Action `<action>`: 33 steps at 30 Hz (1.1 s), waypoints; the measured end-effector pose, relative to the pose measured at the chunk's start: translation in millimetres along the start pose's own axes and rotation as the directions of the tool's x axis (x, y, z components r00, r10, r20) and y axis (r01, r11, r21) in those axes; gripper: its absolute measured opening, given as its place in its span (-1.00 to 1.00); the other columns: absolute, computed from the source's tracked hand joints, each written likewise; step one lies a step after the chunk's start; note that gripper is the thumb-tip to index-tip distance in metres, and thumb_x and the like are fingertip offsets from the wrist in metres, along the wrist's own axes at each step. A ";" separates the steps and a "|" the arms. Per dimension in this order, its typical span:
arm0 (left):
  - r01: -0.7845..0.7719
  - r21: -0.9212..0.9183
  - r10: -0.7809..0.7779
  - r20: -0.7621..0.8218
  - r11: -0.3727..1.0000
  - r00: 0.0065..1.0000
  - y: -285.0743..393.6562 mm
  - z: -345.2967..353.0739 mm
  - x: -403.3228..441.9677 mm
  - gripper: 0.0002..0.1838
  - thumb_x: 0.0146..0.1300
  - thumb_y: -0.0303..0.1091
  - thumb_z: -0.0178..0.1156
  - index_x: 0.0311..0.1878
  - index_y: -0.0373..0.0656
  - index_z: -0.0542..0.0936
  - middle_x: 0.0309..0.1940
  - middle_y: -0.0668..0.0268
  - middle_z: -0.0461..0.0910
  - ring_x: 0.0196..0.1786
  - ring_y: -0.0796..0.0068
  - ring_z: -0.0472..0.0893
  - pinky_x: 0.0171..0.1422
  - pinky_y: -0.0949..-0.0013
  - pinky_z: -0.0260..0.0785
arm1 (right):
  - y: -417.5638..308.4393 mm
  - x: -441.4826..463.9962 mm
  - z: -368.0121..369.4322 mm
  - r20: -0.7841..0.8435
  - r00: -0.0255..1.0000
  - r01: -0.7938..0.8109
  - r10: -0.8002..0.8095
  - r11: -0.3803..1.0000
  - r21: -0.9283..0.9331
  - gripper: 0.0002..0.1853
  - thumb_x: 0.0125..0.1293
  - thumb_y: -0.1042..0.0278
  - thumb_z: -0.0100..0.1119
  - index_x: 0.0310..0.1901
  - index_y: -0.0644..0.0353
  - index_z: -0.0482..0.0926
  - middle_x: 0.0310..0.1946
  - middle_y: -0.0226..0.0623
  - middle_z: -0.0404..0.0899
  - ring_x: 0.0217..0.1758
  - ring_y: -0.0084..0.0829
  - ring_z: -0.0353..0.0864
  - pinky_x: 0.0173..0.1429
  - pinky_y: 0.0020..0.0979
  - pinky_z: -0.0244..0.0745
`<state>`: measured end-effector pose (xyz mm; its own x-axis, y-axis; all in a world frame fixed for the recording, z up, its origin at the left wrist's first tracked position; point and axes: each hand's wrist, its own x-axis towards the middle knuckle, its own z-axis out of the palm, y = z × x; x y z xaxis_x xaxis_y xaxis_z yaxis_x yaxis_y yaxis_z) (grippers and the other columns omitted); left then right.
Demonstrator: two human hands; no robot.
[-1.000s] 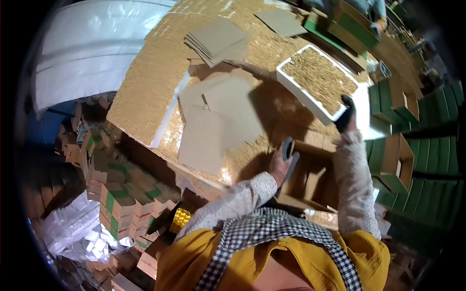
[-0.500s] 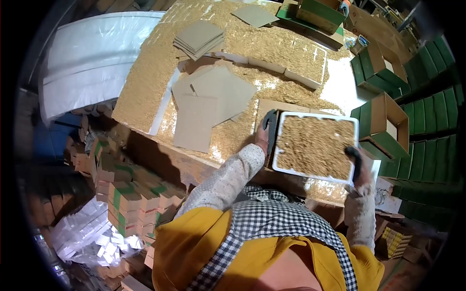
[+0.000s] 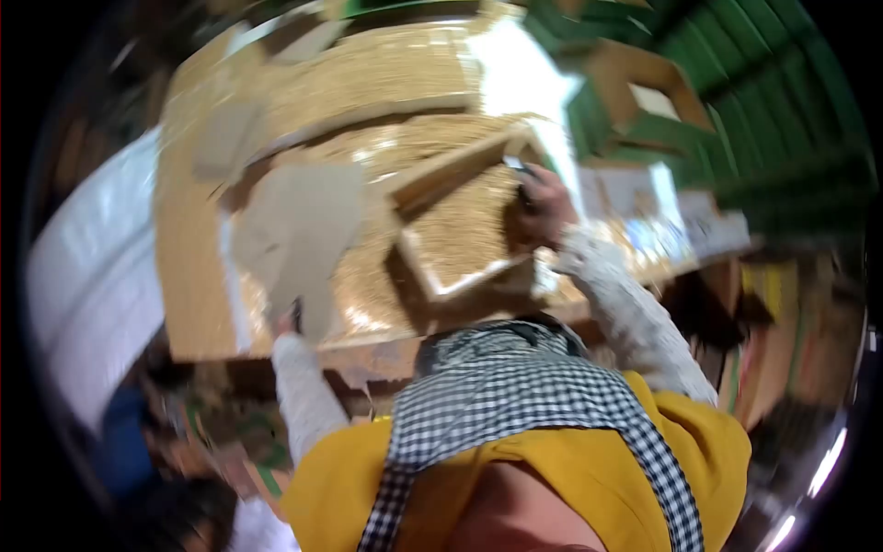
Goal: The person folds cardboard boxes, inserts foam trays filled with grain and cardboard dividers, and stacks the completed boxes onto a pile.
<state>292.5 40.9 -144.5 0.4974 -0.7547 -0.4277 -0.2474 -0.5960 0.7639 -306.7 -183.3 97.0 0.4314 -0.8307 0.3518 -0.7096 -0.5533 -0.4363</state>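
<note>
My right hand [image 3: 544, 204], in a dark partial glove, is at the right side of a box [image 3: 441, 179] filled with brown loose material [image 3: 469, 225]; its fingers are bent, with something small and pale at their tips. My left hand [image 3: 289, 320] is at the near end of the overlapping grey cardboard sheets [image 3: 299, 221], its fingers blurred by motion. A smaller stack of sheets [image 3: 228, 138] lies farther back on the left.
The table [image 3: 189, 304] is strewn with the same brown material. A strip of low walls [image 3: 368, 115] crosses it. Green-and-brown boxes [image 3: 602, 92] stand at the back right, beside stacked green cartons [image 3: 736, 83]. White plastic sheeting [image 3: 101, 276] hangs at the left.
The view has turned and blurred. The white-rimmed tray of loose material went from the back into the box area. My left hand has left the box and moved left to the cardboard sheets.
</note>
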 end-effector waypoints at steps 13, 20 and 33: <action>-0.360 0.600 0.491 -0.064 0.715 0.869 305.8 76.7 -144.6 -0.68 0.13 -0.37 0.22 -0.05 -0.28 0.55 -0.21 0.08 0.61 -0.17 0.13 0.58 0.01 0.25 0.41 | 310.0 -267.3 -66.6 -0.109 0.650 -0.705 0.752 0.543 -0.456 -0.27 -0.01 0.13 0.29 0.27 -0.01 0.31 0.11 -0.10 0.48 0.20 -0.01 0.40 0.28 -0.09 0.29; -0.331 0.638 0.539 -0.159 0.695 0.827 318.7 168.4 -170.6 -0.66 0.16 -0.39 0.23 0.01 -0.26 0.55 -0.16 0.04 0.61 -0.06 0.11 0.58 0.10 0.24 0.38 | 327.0 -273.5 -89.9 -0.012 0.727 -0.657 0.686 0.692 -0.299 -0.54 -0.08 0.17 0.35 -0.08 0.09 0.57 0.00 -0.13 0.49 0.12 -0.04 0.40 0.19 -0.02 0.27; -0.352 0.427 0.507 -0.331 0.833 0.796 309.8 136.8 -181.5 -0.66 0.20 -0.41 0.20 0.03 -0.33 0.53 -0.12 0.13 0.62 -0.07 0.30 0.57 0.07 0.29 0.39 | 271.1 -260.0 -112.3 0.090 0.710 -0.598 0.698 0.665 -0.447 -0.58 -0.01 0.01 0.31 -0.16 0.08 0.58 -0.04 -0.17 0.51 0.09 -0.11 0.43 0.20 -0.08 0.26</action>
<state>11.9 -44.3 103.7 0.5460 -0.8119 0.2066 -0.7365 -0.3476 0.5803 -673.8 -110.3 -19.8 -0.1393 -0.9818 -0.1293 -0.9791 0.1561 -0.1301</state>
